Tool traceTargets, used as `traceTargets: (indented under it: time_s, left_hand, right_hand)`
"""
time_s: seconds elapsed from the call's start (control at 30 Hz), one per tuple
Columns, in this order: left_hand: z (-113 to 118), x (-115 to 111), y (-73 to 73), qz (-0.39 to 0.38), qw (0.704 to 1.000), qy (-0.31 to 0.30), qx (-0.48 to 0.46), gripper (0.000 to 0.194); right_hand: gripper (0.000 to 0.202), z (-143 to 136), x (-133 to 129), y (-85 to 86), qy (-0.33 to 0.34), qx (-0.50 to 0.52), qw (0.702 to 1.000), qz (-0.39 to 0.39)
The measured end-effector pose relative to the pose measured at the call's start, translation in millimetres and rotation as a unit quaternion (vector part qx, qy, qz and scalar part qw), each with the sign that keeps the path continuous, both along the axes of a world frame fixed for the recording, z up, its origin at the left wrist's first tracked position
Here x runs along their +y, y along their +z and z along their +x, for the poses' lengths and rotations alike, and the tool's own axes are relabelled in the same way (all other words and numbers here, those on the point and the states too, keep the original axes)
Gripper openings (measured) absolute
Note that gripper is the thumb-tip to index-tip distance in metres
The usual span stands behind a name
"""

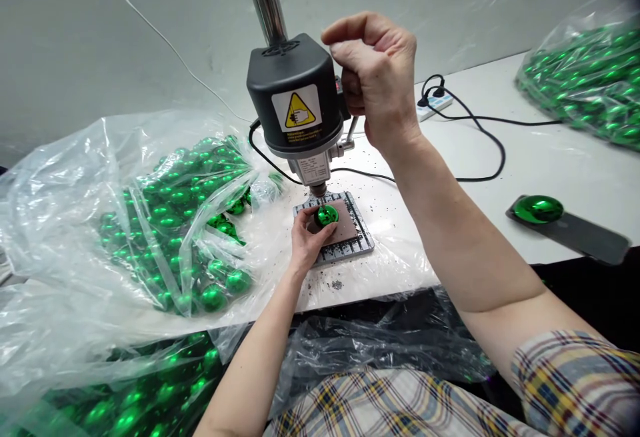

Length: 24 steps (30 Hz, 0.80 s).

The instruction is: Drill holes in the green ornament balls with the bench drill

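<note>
My left hand [310, 237] grips a shiny green ball [327, 215] between thumb and fingers, low on a flat pad [345, 220] on the slotted base plate [367, 244] of a small drill press [293, 90]. Right above the ball is the chuck [319, 189]; whether a bit touches the ball cannot be made out. Raised beside the motor housing, my right hand [380, 70] has its fingers curled around the upper end of the metal lever [353, 129], most of which the hand hides.
Left of the press lies a clear plastic bag [65, 177] of green balls. Another filled bag [590, 84] stands far right. A power strip [435, 105] with black cables sits behind. A phone [585, 234] bears a green ball [539, 209]. Dark shavings [337, 285] litter the table.
</note>
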<state>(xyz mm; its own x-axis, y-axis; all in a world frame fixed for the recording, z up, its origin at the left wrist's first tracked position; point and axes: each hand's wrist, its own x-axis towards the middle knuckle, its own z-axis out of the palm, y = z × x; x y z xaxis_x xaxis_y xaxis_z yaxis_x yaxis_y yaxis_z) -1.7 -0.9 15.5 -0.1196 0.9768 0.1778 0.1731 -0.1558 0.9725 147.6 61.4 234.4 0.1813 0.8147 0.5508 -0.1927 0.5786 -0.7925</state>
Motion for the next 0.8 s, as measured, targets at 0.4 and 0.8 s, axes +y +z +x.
traceTargets:
  time_s: [0.4,0.8]
  left_hand:
    - [-1.0,4.5,-10.5,0.03,1.0,-0.001,-0.006,0.055]
    - [-0.6,5.4,-14.7,0.035,0.999,-0.003,-0.009,0.053]
  right_hand:
    - [0.028,4.9,-8.3,-45.4,-0.053,-0.035,0.983,0.17]
    - [0.014,3.1,-27.5,-69.4,-0.052,0.03,0.969,0.239]
